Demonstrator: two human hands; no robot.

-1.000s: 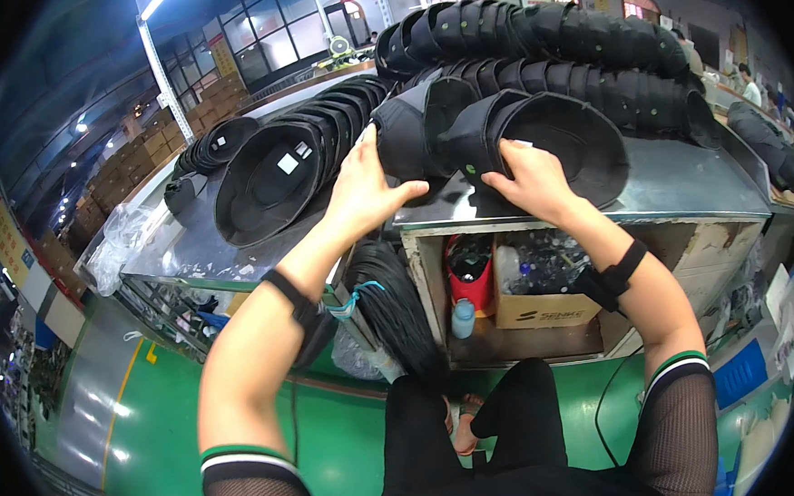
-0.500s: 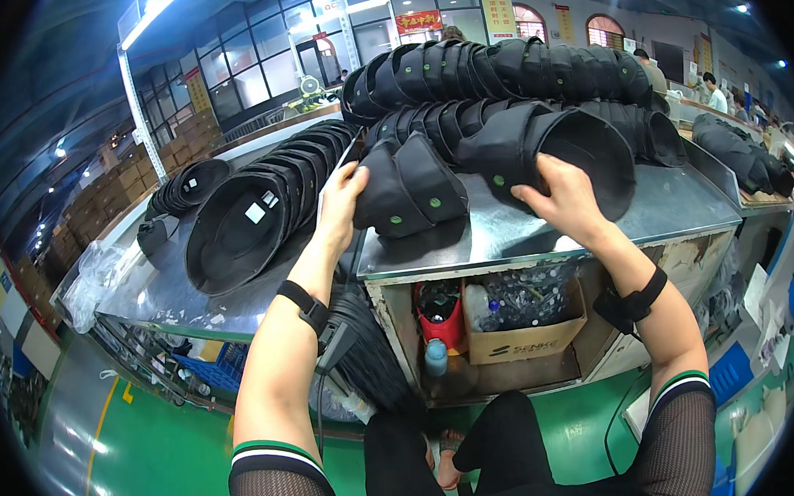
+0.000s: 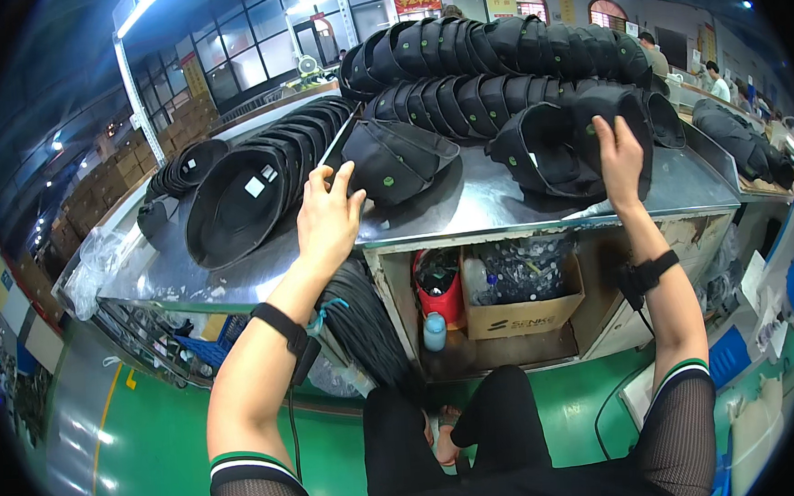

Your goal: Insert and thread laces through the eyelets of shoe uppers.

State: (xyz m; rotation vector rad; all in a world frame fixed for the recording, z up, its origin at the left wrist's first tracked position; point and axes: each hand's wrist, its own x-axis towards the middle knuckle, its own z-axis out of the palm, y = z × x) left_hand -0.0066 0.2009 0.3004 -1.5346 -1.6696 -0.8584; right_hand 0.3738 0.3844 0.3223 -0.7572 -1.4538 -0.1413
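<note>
My left hand (image 3: pixel 327 220) is open, fingers bent and spread, beside a black moulded fabric shell (image 3: pixel 401 159) with a small green round mark. That shell stands on the steel tabletop (image 3: pixel 463 206). My right hand (image 3: pixel 624 161) has its fingers stretched up and apart against another black shell (image 3: pixel 627 107) at the right; its thumb is hard to make out. Just left of it, a similar shell (image 3: pixel 546 152) shows its hollow inside. Behind them lie long nested rows of black shells (image 3: pixel 461 103).
A nested stack of black shells (image 3: pixel 231 208) lies on the left table. Below the tabletop, a shelf holds a cardboard box (image 3: pixel 524 315), a red container (image 3: pixel 451 310) and a blue bottle (image 3: pixel 434 332). Black strips (image 3: pixel 371 340) hang at the table gap. Other people work at the far right.
My left hand has come off the left shell and drawn back slightly. My right hand has moved right and up, and the right-hand shells now stand apart and turned differently.
</note>
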